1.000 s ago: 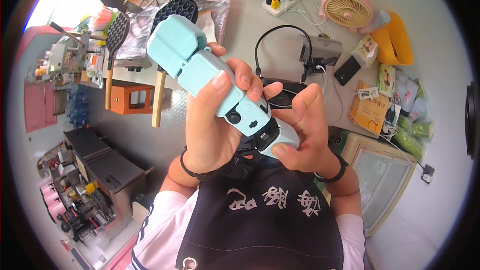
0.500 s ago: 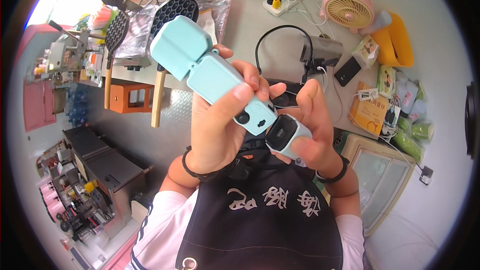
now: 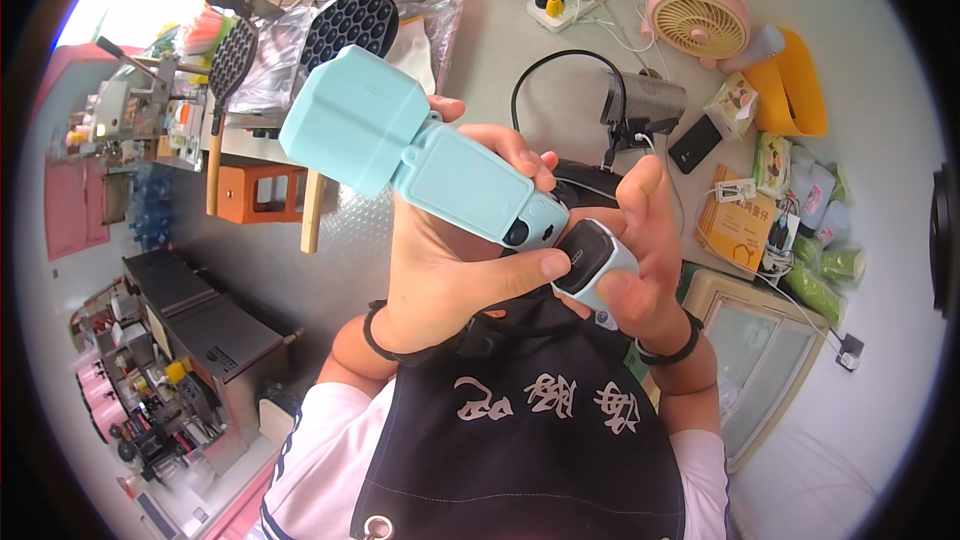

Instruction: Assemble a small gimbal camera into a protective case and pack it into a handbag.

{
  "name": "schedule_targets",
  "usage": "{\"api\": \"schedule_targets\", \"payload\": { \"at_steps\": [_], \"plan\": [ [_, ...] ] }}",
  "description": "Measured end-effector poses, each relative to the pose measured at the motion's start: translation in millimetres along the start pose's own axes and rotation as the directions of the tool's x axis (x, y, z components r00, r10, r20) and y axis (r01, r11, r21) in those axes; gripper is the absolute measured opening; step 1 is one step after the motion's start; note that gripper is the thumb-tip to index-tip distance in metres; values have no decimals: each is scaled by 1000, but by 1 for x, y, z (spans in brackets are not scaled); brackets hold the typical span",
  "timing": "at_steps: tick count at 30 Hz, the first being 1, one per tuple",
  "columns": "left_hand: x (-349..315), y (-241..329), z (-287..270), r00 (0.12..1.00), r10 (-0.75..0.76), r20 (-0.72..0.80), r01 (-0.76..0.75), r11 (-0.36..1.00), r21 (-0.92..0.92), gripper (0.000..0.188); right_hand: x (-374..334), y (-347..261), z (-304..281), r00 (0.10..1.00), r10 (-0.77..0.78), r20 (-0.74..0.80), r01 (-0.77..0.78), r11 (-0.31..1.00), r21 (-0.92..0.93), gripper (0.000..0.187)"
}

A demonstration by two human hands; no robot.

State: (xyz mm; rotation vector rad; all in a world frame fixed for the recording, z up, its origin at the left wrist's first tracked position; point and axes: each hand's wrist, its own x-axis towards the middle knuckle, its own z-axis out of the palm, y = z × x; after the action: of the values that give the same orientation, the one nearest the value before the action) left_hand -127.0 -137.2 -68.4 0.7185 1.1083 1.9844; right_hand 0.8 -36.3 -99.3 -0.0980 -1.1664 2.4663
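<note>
1. Left hand (image 3: 435, 275) is clamped around the pale-blue gadget (image 3: 465, 180), its thumb (image 3: 535, 268) stretched right to the end piece (image 3: 586, 254).
2. Right hand (image 3: 648, 265), nearer the end piece, pinches it.
3. Gadget's long axis runs far-left to near-right, toward the end piece.
4. Pale writing (image 3: 545, 394) marks the black apron (image 3: 520, 465).

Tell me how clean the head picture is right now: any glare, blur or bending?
Head view: upper left blown out to white; sheen on the grey floor; beige-framed cabinet bowed by the fisheye, corners black; teal case, left hand and right hand reasonably sharp, no obvious motion smear.
</note>
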Motion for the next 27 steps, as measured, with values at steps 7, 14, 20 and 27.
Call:
{"api": "schedule_targets", "payload": {
  "at_steps": [7,14,20,27],
  "plan": [
    [-3,-6,-5,995,29,92,-30,1000,8,101,-4,1,3,997,-55,-45,53,997,-54,53],
    [-3,-9,-2,997,42,69,-41,999,-11,95,-6,1,3,995,-71,-65,68,996,-55,52],
    [-2,-10,-3,998,37,60,-36,999,-28,97,-3,-5,4,990,-127,-68,120,987,-108,55],
    [-4,-14,-3,998,34,61,-32,999,-41,98,-9,-2,-9,996,-70,48,79,972,-221,34]
  ]
}}
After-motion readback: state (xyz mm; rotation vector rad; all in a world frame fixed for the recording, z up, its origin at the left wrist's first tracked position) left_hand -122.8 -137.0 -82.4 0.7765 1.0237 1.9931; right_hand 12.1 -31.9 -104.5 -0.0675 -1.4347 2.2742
